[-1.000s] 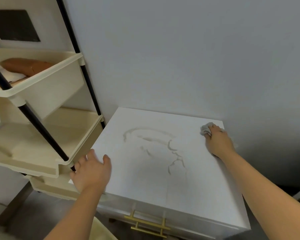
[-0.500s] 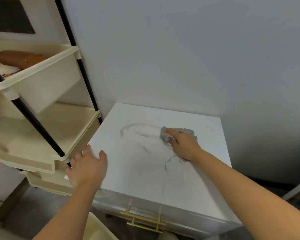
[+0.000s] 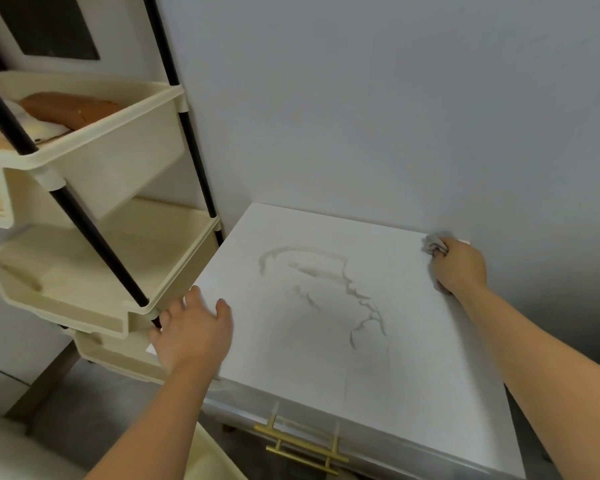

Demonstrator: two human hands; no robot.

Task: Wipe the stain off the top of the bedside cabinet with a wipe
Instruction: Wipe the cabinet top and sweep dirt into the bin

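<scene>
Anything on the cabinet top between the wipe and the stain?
Nothing visible. The right hand grips the wipe at the far right corner; only bare cabinet top lies between it and the stain.

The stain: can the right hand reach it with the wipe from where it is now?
Probably yes. The right hand, gripping the wipe, is at the far right corner of the cabinet top; only bare surface lies between it and the stain. The left hand is at the left edge, clear of that path.
</scene>
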